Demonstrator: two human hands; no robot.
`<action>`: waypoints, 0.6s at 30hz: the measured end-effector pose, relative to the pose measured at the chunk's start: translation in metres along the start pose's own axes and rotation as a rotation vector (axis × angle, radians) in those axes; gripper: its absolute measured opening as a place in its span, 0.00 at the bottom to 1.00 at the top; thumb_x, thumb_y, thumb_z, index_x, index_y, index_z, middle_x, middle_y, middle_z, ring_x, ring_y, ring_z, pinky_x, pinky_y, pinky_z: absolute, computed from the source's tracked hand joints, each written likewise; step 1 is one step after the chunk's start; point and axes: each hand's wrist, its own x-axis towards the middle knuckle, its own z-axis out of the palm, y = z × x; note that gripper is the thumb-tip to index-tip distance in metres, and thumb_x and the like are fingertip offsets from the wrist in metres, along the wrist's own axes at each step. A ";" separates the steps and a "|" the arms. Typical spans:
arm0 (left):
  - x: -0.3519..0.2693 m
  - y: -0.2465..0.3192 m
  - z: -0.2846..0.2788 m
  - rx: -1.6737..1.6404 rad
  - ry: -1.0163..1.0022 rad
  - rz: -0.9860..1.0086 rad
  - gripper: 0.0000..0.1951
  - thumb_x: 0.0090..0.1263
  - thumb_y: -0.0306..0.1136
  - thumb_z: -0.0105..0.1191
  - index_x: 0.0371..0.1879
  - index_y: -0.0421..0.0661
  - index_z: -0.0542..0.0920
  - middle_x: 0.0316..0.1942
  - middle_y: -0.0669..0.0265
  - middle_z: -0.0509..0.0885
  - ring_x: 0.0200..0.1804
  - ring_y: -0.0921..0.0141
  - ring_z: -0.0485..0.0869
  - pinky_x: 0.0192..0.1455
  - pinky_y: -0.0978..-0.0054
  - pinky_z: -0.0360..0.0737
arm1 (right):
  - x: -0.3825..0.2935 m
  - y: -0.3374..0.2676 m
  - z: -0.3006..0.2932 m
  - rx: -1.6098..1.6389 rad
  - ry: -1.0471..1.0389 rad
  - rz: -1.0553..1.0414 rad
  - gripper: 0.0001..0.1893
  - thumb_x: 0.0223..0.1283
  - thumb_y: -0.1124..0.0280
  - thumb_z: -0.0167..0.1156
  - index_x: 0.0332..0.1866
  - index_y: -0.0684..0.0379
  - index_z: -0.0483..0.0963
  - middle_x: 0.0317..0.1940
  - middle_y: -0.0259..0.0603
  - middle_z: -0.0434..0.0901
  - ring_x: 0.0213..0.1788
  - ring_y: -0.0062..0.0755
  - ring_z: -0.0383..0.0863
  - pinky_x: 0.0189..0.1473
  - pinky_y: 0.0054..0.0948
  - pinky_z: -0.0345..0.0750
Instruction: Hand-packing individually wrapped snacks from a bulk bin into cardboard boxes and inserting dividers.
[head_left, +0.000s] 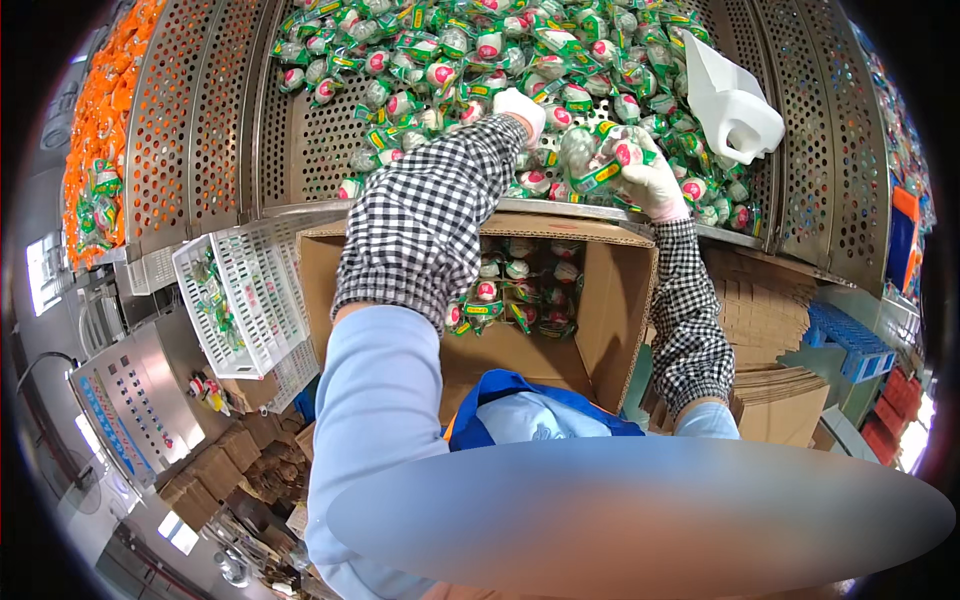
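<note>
Small round items in clear and green wrappers (487, 45), with pink labels, lie heaped in a perforated metal tray (315, 150). My left hand (520, 112), in a white glove, reaches into the near part of the heap; its fingers are mostly hidden, so a hold cannot be told. Several wrapped items (600, 157) are gripped by my right hand (651, 176), also gloved, just above the tray's near edge. Below the tray an open cardboard box (615, 322) holds more wrapped items (517, 289) in rows at its far side; my left sleeve hides part of it.
A white plastic scoop (731, 112) rests on the heap at right. Left of the box hangs a white slotted basket (262, 292) with some wrapped items. Flattened cardboard (780, 405) is stacked at right, near a blue plastic crate (847, 341). Orange packages (112, 82) lie far left.
</note>
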 end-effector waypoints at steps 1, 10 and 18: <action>-0.001 0.007 -0.011 0.005 -0.134 -0.035 0.21 0.52 0.44 0.62 0.42 0.47 0.81 0.42 0.60 0.82 0.49 0.60 0.77 0.50 0.66 0.76 | -0.004 0.003 0.001 -0.009 0.037 -0.057 0.32 0.45 0.79 0.65 0.59 0.55 0.64 0.48 0.32 0.74 0.49 0.25 0.75 0.47 0.27 0.77; -0.038 -0.001 -0.033 -0.356 0.072 0.078 0.21 0.54 0.29 0.55 0.50 0.47 0.74 0.41 0.52 0.81 0.46 0.55 0.80 0.49 0.61 0.77 | -0.006 0.013 0.012 -0.038 0.230 -0.004 0.32 0.43 0.80 0.58 0.60 0.59 0.63 0.46 0.36 0.76 0.44 0.26 0.77 0.47 0.26 0.76; -0.185 -0.014 -0.122 -0.900 0.527 0.346 0.20 0.63 0.49 0.53 0.34 0.41 0.79 0.28 0.62 0.79 0.28 0.67 0.78 0.34 0.68 0.75 | -0.012 -0.014 0.022 0.020 0.320 -0.217 0.14 0.51 0.75 0.56 0.46 0.58 0.73 0.42 0.35 0.77 0.44 0.22 0.77 0.48 0.26 0.76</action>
